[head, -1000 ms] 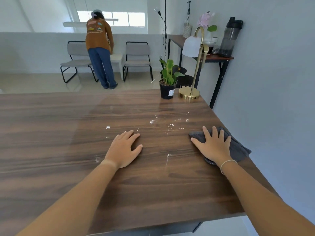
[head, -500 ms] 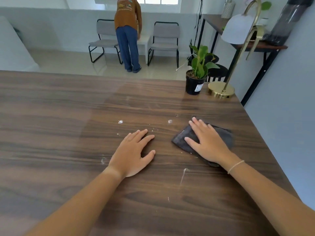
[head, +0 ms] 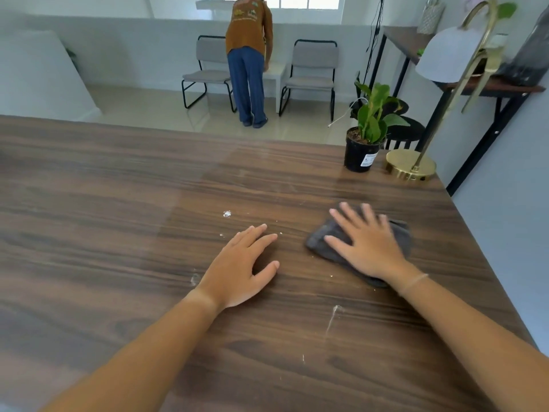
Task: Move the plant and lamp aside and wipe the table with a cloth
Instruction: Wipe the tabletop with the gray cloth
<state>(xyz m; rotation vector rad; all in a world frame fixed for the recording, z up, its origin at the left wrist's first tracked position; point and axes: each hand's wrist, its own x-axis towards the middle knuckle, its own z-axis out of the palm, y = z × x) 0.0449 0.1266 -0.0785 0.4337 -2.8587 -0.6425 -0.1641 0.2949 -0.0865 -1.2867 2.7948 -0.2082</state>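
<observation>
**Head view: cloth pressed flat on a speckled table**

Head-camera footage is filled by a dark wooden table [head: 118,203] seen from above. The right hand [head: 368,245] is laid palm-down with fingers spread wide on a dark grey cloth [head: 319,243], which is pinned flat against the wood at about four o'clock from the table's middle. Nothing is gripped; the cloth is only pressed under the palm. A thin bracelet [head: 414,282] is worn at that wrist.

The left hand [head: 240,272] is rested flat on the bare wood just beside the cloth, at its nine o'clock, fingers loosely spread and empty, apart from the fabric.

White crumbs [head: 227,214] are scattered at twelve o'clock from the left hand, and a pale streak [head: 331,319] is seen at six o'clock from the cloth.

At the table's far right corner, around one o'clock, the plant [head: 371,117] is stood upright in a black pot [head: 356,157]. Just beside it, at its three o'clock, the lamp [head: 411,168] is set on a round brass base, its white shade blurred and possibly frosted.

Beyond the table, a person [head: 248,55] is seen from behind between two grey chairs [head: 312,63].
</observation>
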